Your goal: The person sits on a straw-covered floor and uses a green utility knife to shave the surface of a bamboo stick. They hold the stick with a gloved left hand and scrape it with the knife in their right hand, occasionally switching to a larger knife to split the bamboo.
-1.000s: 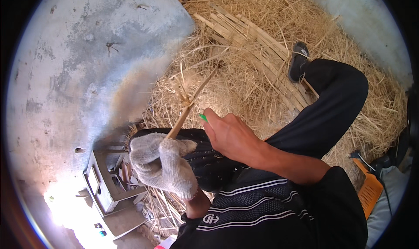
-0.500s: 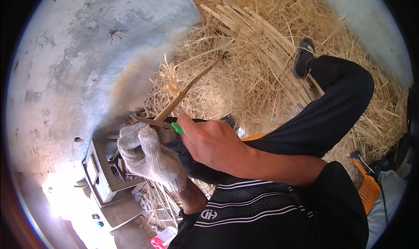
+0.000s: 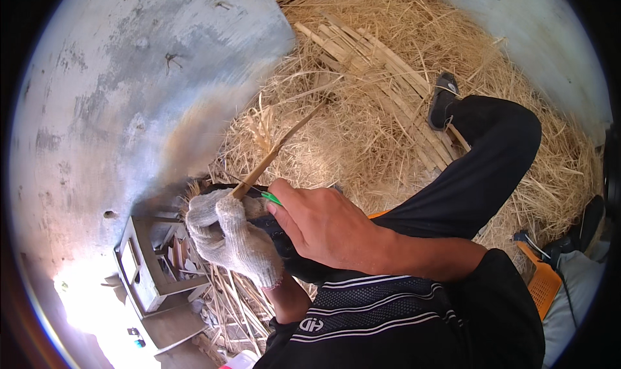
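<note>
My left hand, in a whitish knit glove, is closed around the lower end of a split bamboo strip. The strip slants up and away to the right and narrows toward its far tip. Bare and close beside the glove, my right hand grips a knife with a green handle. Its thin blade lies by the strip just above the glove and is hard to make out; whether it touches the strip I cannot tell.
Straw-like shavings cover the floor, with a pile of long bamboo strips beyond. My bent leg lies to the right. A wooden frame stands at the left by the wall. An orange plastic piece is at the right.
Both hands have shifted slightly right and down along with the strip. The knife has turned, so its blade, seen broad across the strip before, now barely shows.
</note>
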### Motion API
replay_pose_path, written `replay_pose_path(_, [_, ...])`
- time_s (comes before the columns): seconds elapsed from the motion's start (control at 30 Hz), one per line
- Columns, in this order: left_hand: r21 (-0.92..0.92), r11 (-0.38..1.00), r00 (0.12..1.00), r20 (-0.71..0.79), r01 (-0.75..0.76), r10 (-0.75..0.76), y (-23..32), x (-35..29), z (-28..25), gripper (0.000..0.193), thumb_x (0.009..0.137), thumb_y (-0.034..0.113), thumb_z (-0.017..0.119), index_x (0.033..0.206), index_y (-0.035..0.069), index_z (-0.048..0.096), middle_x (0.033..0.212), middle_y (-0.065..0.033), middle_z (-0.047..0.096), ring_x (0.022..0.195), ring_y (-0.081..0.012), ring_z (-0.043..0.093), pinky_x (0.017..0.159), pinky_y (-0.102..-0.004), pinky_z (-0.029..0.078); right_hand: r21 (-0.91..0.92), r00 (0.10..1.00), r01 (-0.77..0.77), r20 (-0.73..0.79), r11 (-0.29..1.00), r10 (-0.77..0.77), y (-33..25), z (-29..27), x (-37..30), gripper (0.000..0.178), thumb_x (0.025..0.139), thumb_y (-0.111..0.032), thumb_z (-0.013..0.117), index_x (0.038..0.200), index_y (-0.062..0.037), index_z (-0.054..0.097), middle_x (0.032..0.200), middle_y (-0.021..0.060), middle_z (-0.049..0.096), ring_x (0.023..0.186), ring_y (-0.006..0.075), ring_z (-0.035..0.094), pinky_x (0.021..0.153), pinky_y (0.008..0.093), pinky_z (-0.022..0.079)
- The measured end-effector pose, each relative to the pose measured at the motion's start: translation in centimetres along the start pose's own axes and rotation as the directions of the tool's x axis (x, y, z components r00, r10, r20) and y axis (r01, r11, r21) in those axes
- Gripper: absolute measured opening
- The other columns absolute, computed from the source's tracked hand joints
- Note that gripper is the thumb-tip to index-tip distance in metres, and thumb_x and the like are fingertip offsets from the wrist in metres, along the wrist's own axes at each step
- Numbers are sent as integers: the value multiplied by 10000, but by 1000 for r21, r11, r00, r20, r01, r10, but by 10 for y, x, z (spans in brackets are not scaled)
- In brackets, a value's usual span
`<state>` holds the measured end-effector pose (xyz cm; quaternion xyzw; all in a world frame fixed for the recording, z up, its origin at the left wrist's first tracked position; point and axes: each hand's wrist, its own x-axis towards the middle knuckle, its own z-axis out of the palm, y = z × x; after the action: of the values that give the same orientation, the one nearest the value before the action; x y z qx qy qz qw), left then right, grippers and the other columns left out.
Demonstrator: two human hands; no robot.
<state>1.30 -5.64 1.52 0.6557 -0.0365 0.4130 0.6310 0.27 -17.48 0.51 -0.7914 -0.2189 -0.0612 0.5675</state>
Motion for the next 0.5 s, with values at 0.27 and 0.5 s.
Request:
replay_pose_path(0.27, [-39,998,999,12,44,-43,-1,8,-13,160,910,67,676,866,-4,540,786,-105,579,563,-141,578,521,-247,519,-276,988,-156,-33,948,153,39,26,12,148,964,-110,543,963,26,483,555,216,585,537,401,646,462,485,507])
replay_pose_path(0.5, [-76,996,999,43,37,-33,-7,5,-20,169,920,87,676,882,3,535,805,-88,579,586,-134,589,544,-260,530,-229,990,-123,36,966,135,6,8,13,163,976,-129,530,985,25,477,547,228,579,537,424,640,471,499,515])
